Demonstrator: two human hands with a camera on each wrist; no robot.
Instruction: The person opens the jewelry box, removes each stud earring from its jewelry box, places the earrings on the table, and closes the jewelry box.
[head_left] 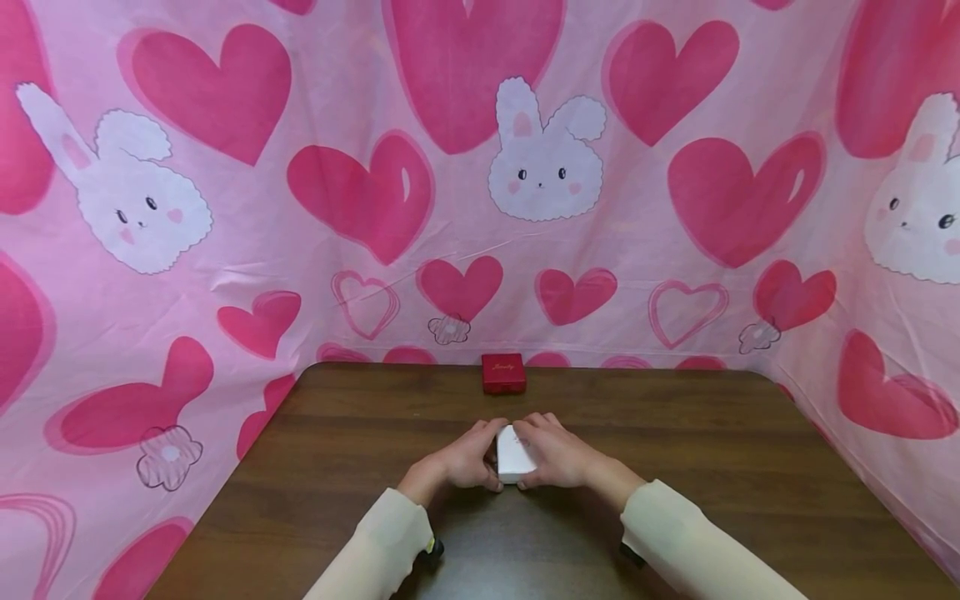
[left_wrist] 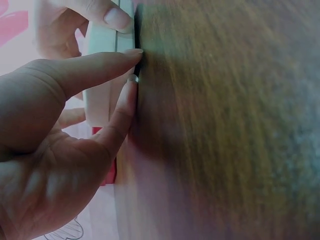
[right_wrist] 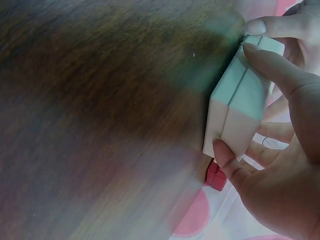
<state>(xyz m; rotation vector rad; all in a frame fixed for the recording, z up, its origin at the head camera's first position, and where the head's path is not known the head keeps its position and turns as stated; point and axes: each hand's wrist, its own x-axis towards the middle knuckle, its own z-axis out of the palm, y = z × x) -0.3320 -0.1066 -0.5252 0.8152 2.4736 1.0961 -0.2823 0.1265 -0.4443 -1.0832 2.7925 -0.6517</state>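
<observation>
A small white box (head_left: 513,460) with a lid seam round its sides is on the brown wooden table, between both hands. My left hand (head_left: 471,457) grips its left side, the thumb at the near edge. From the right, my right hand (head_left: 561,454) holds the same box, its thumb on the near side and its fingers over the top and far end. In the right wrist view the lidded box (right_wrist: 242,95) shows its seam, with a fingertip low on one side. Whether the lid has shifted cannot be told.
A red box (head_left: 504,373) with gold lettering stands at the table's far edge, beyond the white box. The wooden table (head_left: 360,425) meets a pink cloth (head_left: 457,225) printed with hearts and rabbits at the back and sides.
</observation>
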